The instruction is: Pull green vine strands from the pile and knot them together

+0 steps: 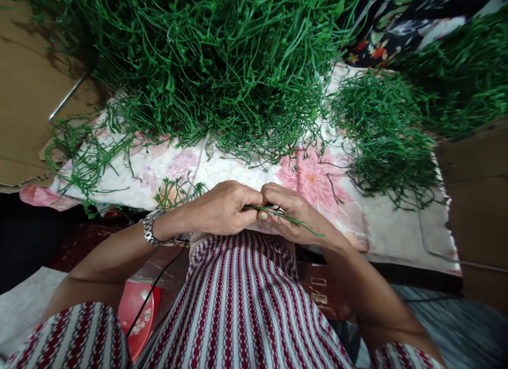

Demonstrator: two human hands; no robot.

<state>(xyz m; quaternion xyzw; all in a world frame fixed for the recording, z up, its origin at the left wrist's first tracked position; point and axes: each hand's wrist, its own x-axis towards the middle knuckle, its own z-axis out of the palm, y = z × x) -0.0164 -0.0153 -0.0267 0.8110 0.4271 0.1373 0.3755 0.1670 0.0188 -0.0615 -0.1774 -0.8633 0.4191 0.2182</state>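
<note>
My left hand point(226, 209) and my right hand point(291, 213) meet close in front of my body, at the near edge of the cloth. Both are closed, thumbs and fingers pinching a thin green stem point(304, 225), apparently from an artificial plant. One end of it trails out over the right palm toward the wrist. Where the fingertips come together, the stem is partly hidden. A few forked green sprigs point(174, 193) lie just beyond my left wrist, which wears a metal watch point(151, 227).
A large heap of green stems point(206, 67) covers the far side of the flowered cloth point(242, 170). A smaller pile point(392, 136) lies to the right, loose stems point(91, 157) to the left. Cardboard point(24, 93) stands at the left. Dark floral fabric point(381, 41) shows at the back right.
</note>
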